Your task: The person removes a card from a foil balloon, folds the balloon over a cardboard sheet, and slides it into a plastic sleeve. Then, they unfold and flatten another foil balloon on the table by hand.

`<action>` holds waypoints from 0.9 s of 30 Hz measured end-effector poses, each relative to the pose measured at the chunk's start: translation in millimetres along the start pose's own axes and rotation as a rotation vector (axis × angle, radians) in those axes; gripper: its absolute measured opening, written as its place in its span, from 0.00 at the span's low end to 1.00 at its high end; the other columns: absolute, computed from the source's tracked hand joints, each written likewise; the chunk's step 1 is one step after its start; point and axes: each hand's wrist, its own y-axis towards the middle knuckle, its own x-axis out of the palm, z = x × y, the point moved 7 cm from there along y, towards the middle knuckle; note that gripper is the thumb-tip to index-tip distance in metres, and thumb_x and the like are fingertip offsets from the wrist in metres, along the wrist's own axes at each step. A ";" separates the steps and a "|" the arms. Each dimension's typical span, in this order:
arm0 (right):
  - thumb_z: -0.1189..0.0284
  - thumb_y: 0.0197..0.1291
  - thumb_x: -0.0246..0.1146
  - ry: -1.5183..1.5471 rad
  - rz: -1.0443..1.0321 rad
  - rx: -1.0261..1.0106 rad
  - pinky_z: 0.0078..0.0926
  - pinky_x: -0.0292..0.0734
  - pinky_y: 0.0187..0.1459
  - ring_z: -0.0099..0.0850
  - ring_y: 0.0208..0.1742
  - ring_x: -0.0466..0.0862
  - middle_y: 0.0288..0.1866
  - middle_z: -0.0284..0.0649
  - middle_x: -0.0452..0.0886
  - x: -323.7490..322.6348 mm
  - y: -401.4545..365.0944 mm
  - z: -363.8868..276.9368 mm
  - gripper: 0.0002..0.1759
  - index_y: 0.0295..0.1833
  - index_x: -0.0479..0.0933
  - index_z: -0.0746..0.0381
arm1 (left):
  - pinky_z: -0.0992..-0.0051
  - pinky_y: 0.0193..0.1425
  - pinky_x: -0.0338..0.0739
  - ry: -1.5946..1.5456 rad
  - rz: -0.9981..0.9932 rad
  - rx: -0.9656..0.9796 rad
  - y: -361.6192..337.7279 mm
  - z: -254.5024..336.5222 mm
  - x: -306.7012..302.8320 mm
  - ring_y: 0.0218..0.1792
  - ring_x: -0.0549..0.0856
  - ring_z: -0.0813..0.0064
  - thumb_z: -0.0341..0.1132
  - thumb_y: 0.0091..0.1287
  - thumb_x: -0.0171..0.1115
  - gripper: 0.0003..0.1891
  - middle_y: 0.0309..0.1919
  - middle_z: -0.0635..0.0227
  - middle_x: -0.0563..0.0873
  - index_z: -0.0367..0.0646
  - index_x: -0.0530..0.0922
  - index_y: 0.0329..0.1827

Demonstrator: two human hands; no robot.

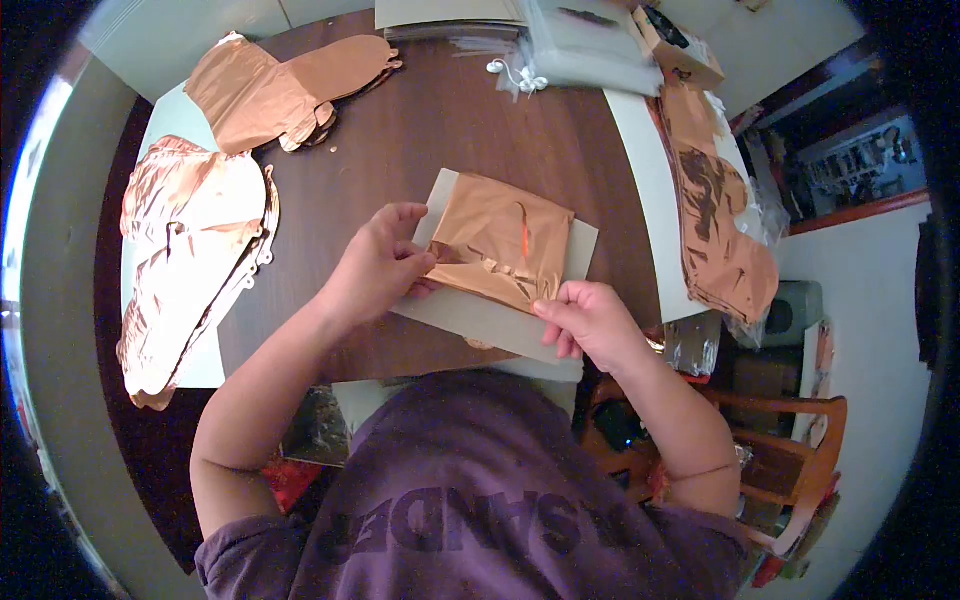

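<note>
A folded copper-coloured foil sheet (500, 225) lies over a pale grey card (583, 245) near the front of the brown table. My left hand (385, 262) pinches the foil's left edge between thumb and fingers. At the lower right corner, my right hand (585, 318) grips the foil with thumb on top, its other fingers curled beside the card. Small creases and a curved reddish reflection show on the foil's surface.
Flat copper foil shapes lie at the back left (270, 95) and left (190, 240). More foil (715, 210) hangs along the right side. Clear plastic bags (590, 50), white earphones (518, 78) and a small box (685, 55) are at the back. A wooden chair (800, 405) stands right.
</note>
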 end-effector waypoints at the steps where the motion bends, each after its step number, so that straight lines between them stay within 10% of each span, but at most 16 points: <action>1: 0.64 0.68 0.66 -0.035 0.004 -0.003 0.21 0.73 0.18 0.23 0.18 0.80 0.24 0.37 0.83 0.2 -1.2 -2.7 0.14 0.35 0.75 0.63 | 0.76 0.37 0.83 0.013 0.004 0.002 0.6 -0.1 0.6 0.36 0.87 0.74 0.22 0.69 0.61 0.29 0.39 0.56 0.87 0.39 0.62 0.71; 15: 0.67 0.67 0.66 -0.275 0.065 -0.069 0.24 0.75 0.20 0.22 0.18 0.81 0.22 0.37 0.82 0.6 -4.3 -15.5 0.14 0.33 0.78 0.67 | 0.64 0.47 0.81 0.585 0.081 0.388 4.2 18.6 5.7 0.41 0.89 0.60 0.24 0.63 0.64 0.33 0.37 0.54 0.88 0.41 0.65 0.73; 21: 0.62 0.61 0.70 -0.751 0.283 -0.331 0.39 0.79 0.27 0.41 0.23 0.84 0.21 0.42 0.81 -1.7 -21.9 -34.3 0.15 0.35 0.79 0.65 | 0.62 0.51 0.80 0.638 0.103 0.552 -1.2 18.4 10.1 0.42 0.87 0.56 0.23 0.63 0.63 0.33 0.39 0.53 0.87 0.40 0.65 0.73; 27: 0.62 0.58 0.70 -1.080 0.534 -0.524 0.44 0.78 0.38 0.45 0.42 0.84 0.42 0.46 0.82 7.1 -39.0 -31.6 0.19 0.51 0.78 0.60 | 0.59 0.53 0.75 0.804 0.243 0.675 -12.9 19.5 16.3 0.46 0.81 0.55 0.24 0.61 0.63 0.32 0.47 0.55 0.82 0.41 0.68 0.71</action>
